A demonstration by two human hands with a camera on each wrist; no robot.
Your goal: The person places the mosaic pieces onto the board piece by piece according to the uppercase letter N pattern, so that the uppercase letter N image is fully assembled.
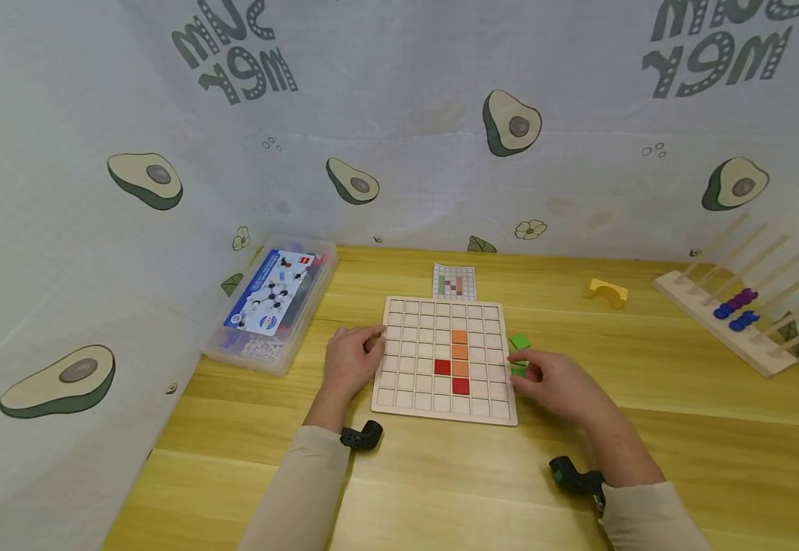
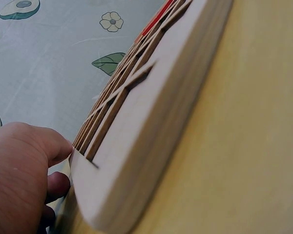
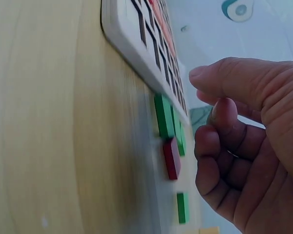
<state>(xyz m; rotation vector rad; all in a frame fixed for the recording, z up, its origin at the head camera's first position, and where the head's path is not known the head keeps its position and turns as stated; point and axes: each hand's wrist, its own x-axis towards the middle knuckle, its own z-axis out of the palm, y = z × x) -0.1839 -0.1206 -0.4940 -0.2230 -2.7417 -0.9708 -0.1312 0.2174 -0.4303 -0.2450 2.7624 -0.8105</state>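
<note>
A square wooden grid board lies flat on the table. Orange tiles form a column in it, with two red tiles at the column's lower end. At the board's left edge my left hand touches the rim, its fingers loosely bent. My right hand hovers by the right edge, over loose green tiles. Its thumb and index finger stand apart, and I see nothing held. Beneath that hand, the right wrist view shows green tiles and a dark red tile on the tabletop.
Behind the board lies a printed pattern card. A clear plastic box with a molecule label stands at the left. Toward the back right are a yellow arch block and a wooden peg stand with blue and purple beads.
</note>
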